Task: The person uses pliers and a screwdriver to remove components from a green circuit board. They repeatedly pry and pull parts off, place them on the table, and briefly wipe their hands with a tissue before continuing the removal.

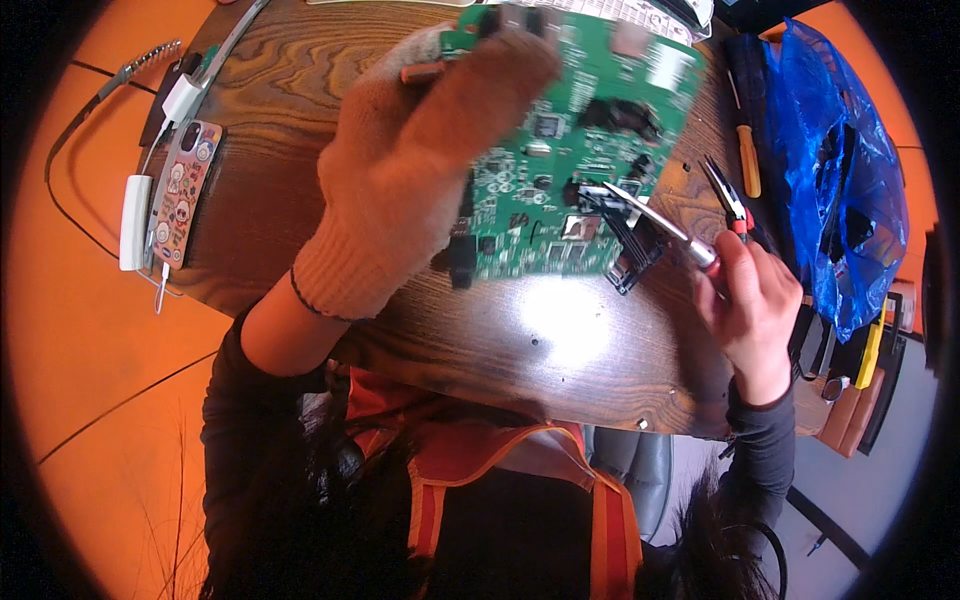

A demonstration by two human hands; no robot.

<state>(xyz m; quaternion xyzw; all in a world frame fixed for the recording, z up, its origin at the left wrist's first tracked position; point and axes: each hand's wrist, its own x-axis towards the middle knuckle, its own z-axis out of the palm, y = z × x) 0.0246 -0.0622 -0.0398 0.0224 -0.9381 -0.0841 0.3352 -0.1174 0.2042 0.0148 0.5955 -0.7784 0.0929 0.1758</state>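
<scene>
My left hand [400,170], in a knitted work glove, grips a green circuit board [555,155] by its left side and holds it tilted above the table. The board carries chips, small parts, blackened patches and some handwritten marks. My right hand [748,305] is bare and closed around a screwdriver [660,222] with a shiny shaft; its handle is mostly hidden in my fingers. The shaft's tip lies at a black plastic part [632,250] by the board's lower right edge. Whether the tip touches that part or the board, I cannot tell.
Red-handled pliers [733,198] and a yellow-handled screwdriver [748,160] lie at the right, beside a crumpled blue plastic bag [830,180]. On the left are a sticker-covered phone [186,195] and a white charger [182,100] with cables. The wooden table [450,350] has a curved near edge.
</scene>
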